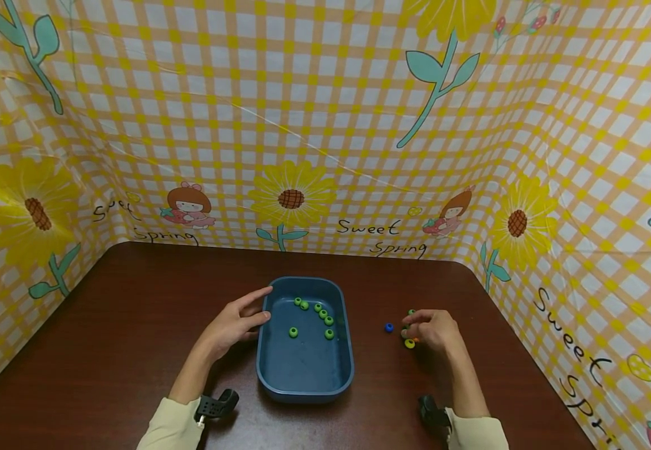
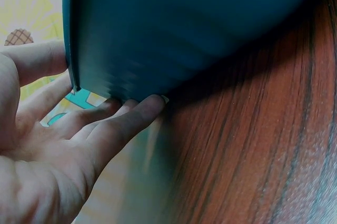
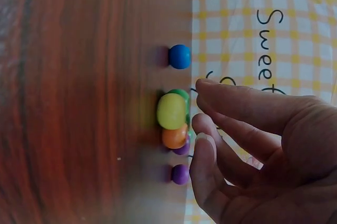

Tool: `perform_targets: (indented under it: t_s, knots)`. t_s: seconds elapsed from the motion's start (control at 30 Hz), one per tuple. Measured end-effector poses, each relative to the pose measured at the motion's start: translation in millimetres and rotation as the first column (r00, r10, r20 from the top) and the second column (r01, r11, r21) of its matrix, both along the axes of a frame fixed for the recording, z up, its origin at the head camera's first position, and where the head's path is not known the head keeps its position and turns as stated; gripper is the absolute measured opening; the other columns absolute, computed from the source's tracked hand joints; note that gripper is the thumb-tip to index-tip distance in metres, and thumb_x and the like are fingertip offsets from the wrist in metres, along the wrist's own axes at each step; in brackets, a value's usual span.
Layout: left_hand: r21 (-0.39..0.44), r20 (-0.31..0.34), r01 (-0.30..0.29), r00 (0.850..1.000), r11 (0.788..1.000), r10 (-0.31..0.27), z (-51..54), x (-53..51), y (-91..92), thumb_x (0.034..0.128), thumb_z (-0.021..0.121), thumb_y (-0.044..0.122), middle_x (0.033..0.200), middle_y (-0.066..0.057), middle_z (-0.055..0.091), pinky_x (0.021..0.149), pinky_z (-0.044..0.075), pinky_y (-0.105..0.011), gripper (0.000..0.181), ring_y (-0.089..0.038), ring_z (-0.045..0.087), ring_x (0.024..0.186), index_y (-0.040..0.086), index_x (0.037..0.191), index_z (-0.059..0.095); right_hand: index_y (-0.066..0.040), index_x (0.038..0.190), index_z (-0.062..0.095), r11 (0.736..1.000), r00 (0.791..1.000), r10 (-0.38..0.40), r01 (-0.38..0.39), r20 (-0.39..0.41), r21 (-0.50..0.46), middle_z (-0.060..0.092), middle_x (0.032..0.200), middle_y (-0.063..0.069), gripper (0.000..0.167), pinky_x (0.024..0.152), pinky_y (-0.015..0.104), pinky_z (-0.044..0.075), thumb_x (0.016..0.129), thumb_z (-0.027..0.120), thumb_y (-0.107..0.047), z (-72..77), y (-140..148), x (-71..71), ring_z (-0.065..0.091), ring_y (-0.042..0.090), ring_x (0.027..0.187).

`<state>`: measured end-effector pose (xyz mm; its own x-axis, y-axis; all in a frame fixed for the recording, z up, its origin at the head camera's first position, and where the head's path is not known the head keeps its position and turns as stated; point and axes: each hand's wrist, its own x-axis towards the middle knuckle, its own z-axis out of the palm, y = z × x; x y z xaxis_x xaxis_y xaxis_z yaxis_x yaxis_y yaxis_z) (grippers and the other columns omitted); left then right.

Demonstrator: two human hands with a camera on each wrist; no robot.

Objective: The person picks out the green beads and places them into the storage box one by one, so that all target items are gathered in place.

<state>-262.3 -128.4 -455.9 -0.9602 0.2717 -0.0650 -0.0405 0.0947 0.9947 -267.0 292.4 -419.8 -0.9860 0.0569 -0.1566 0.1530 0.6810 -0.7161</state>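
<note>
Several green beads (image 1: 329, 334) lie in a blue bin (image 1: 305, 397). My left hand (image 1: 234, 326) touches the bin's left side, its fingers (image 2: 121, 124) extended against the outer wall (image 2: 174, 29). Over the loose beads, my right hand (image 1: 435, 330) has bent, parted fingers; nothing shows between them in the right wrist view. Near that hand (image 3: 263, 145) are a yellow bead (image 3: 171, 112), an orange bead (image 3: 174, 137), a green bead (image 3: 181, 95) partly hidden behind the yellow one, and a purple bead (image 3: 180, 174). A blue bead (image 1: 389, 327) lies to its left.
The dark wooden table (image 1: 151, 300) is bordered by a checked cloth (image 1: 325, 125) with sunflowers, rising at the back and both sides. Black straps (image 1: 215, 405) are on both wrists below the hands.
</note>
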Motion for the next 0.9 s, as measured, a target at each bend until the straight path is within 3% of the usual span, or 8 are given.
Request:
perform_targets:
  t_s: [0.47,0.7,0.9]
  knots:
    - [-0.004,-0.005,-0.006,1.000,1.000,0.006,-0.8,-0.1,0.4,0.1016,0.063,0.016,0.156,-0.022,0.044,0.099,0.053,-0.056,0.058,-0.041,0.057,0.132,0.023,0.156,0.042,-0.003,0.106,0.078,1.000,1.000,-0.015,0.015,0.003,0.016,0.060,0.134,0.028,0.023,0.074,0.039,0.057,0.084,0.076,-0.011,-11.2,-2.6,-3.4,0.065,0.024,0.085]
    - [0.007,-0.001,0.002,1.000,1.000,-0.002,-0.2,0.1,0.1,0.1021,0.062,0.015,0.155,-0.023,0.044,0.100,0.053,-0.056,0.059,-0.041,0.058,0.130,0.022,0.156,0.041,-0.005,0.104,0.079,0.999,1.000,-0.030,0.030,0.008,0.035,0.068,0.118,0.022,0.021,0.062,0.032,0.049,0.083,0.074,-0.009,-13.1,-4.5,-4.6,0.059,0.024,0.077]
    - [0.012,-0.001,0.005,1.000,1.000,-0.005,0.3,0.8,0.3,0.1020,0.062,0.015,0.155,-0.024,0.045,0.099,0.053,-0.055,0.059,-0.041,0.058,0.130,0.022,0.157,0.041,-0.004,0.104,0.079,0.999,1.000,-0.028,0.028,0.005,0.032,0.070,0.108,0.018,0.022,0.060,0.031,0.048,0.082,0.076,-0.009,-12.2,-5.6,-4.7,0.058,0.023,0.075]
